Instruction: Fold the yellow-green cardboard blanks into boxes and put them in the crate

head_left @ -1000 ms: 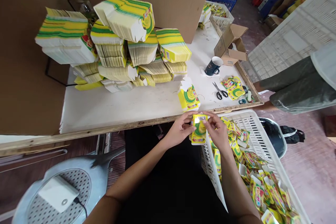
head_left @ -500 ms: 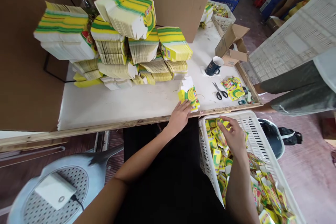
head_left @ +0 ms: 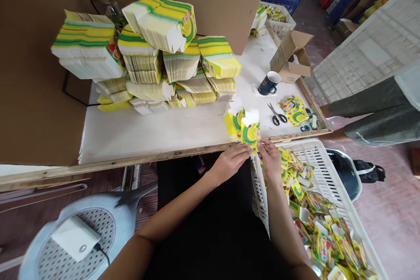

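A small yellow-and-green carton (head_left: 250, 133) with white flaps at its top is pinched at the lower end between both hands, just over the table's front edge. My left hand (head_left: 231, 162) has its fingertips on the carton's lower left corner. At the carton's right side, my right hand (head_left: 271, 159) grips it with thumb and fingers. Just behind and left of it, more flat cartons (head_left: 232, 122) lie on the table, partly covered. Below my right hand stands a white plastic basket (head_left: 320, 157) filled with similar cartons (head_left: 324, 245).
Tall stacks of flat cartons (head_left: 164, 59) stand at the back left of the white table (head_left: 157, 133). Toward the right are a dark mug (head_left: 267, 84), black scissors (head_left: 278, 116) and an open cardboard box (head_left: 290, 63). A person's legs (head_left: 377, 113) are beyond the table's right end.
My left hand has lifted a carton from the small pile toward me. My right hand has moved left from above the basket and closed on the carton's right side.
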`<act>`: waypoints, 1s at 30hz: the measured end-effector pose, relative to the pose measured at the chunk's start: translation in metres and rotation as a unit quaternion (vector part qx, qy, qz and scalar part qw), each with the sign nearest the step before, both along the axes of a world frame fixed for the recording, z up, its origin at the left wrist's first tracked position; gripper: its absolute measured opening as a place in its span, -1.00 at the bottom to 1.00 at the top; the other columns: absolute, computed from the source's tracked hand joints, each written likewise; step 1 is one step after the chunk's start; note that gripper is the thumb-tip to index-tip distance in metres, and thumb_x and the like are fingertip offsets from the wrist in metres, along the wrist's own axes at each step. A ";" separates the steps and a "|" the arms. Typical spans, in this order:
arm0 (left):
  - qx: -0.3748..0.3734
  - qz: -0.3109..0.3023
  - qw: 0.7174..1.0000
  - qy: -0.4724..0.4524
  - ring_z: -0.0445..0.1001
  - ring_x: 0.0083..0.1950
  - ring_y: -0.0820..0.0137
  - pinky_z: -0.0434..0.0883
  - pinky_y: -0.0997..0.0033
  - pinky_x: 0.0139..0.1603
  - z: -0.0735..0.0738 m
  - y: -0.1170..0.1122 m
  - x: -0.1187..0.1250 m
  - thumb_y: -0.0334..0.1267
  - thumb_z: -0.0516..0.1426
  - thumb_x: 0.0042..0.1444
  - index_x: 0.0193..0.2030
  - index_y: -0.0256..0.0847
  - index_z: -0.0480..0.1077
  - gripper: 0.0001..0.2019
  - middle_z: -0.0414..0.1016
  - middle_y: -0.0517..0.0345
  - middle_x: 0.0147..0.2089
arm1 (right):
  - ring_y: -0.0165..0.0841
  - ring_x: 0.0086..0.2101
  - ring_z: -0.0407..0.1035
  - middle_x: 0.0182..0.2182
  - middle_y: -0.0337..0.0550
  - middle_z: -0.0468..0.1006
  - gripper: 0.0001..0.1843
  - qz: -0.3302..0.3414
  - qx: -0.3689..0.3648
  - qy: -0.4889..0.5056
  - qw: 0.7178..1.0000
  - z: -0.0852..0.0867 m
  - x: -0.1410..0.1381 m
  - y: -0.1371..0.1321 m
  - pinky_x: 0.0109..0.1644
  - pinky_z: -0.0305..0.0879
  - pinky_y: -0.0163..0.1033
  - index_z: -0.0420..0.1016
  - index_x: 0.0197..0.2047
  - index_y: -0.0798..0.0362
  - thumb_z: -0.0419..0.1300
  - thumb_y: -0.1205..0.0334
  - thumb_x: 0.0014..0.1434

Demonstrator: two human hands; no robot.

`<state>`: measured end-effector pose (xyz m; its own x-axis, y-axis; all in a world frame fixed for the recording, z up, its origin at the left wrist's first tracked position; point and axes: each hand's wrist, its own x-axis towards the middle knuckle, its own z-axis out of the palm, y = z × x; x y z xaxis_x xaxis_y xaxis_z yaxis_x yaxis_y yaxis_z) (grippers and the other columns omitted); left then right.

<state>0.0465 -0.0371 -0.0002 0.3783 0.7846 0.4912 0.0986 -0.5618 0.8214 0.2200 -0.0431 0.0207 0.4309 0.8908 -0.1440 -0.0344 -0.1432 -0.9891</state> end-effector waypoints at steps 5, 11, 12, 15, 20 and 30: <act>-0.183 0.045 0.958 -0.216 0.39 0.40 0.14 0.32 0.01 0.44 0.017 -0.006 -0.001 -0.06 0.23 0.27 0.28 -0.16 0.42 -0.52 0.43 -0.15 0.36 | -0.37 -0.45 0.44 -0.42 -0.22 0.63 -0.48 0.033 0.029 0.029 0.999 0.016 -0.011 -0.021 -0.34 0.37 -0.25 0.44 -0.07 -0.01 0.47 -0.06 -0.01; -0.406 -0.184 0.837 -0.318 0.49 0.29 0.00 0.41 0.05 0.33 0.035 0.006 -0.014 0.21 0.33 0.05 0.12 -0.23 0.55 -0.36 0.61 -0.16 0.14 | -0.35 -0.40 0.47 -0.35 -0.16 0.64 -0.58 0.110 0.017 0.067 0.992 0.018 -0.030 -0.027 -0.37 0.38 -0.26 0.50 -0.13 -0.03 0.44 -0.05 0.03; -0.413 -0.190 0.831 -0.321 0.50 0.28 -0.01 0.42 0.06 0.32 0.035 0.006 -0.016 0.20 0.34 0.03 0.09 -0.24 0.57 -0.37 0.63 -0.15 0.12 | -0.33 -0.35 0.50 -0.28 -0.12 0.65 -0.59 0.115 0.018 0.063 0.991 0.018 -0.031 -0.027 -0.34 0.41 -0.24 0.52 -0.13 -0.03 0.44 -0.06 0.03; -0.428 -0.156 0.824 -0.335 0.56 0.21 -0.01 0.46 0.03 0.26 0.032 0.004 -0.018 0.19 0.35 0.03 0.04 -0.26 0.58 -0.40 0.66 -0.14 0.05 | -0.27 -0.26 0.52 -0.17 -0.06 0.66 -0.59 0.105 0.031 0.028 0.994 0.018 -0.032 -0.027 -0.28 0.46 -0.18 0.56 -0.11 -0.02 0.42 -0.08 0.06; -0.437 -0.122 0.824 -0.340 0.60 0.14 0.00 0.48 -0.03 0.23 0.021 -0.002 -0.009 0.20 0.34 0.03 -0.02 -0.30 0.59 -0.41 0.69 -0.13 -0.04 | -0.22 -0.22 0.54 -0.27 -0.14 0.66 -0.71 0.126 0.042 -0.003 0.991 0.020 -0.039 -0.032 -0.04 0.50 -0.08 0.61 -0.26 -0.03 0.43 -0.05 0.10; -0.428 -0.231 0.814 -0.317 0.50 0.29 -0.04 0.44 0.00 0.30 0.039 0.007 -0.028 0.20 0.34 0.03 0.06 -0.20 0.58 -0.40 0.63 -0.15 0.12 | -0.20 -0.36 0.55 -0.36 -0.11 0.66 -0.47 0.201 -0.089 0.150 0.964 0.022 -0.043 -0.033 -0.38 0.46 -0.17 0.62 -0.20 -0.02 0.39 -0.32 0.04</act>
<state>0.0182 -0.0300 0.0387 0.6125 0.7888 0.0509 -0.5580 0.3859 0.7347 0.1772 -0.0759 0.0430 -0.0293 0.9265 -0.3752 -0.2218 -0.3721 -0.9013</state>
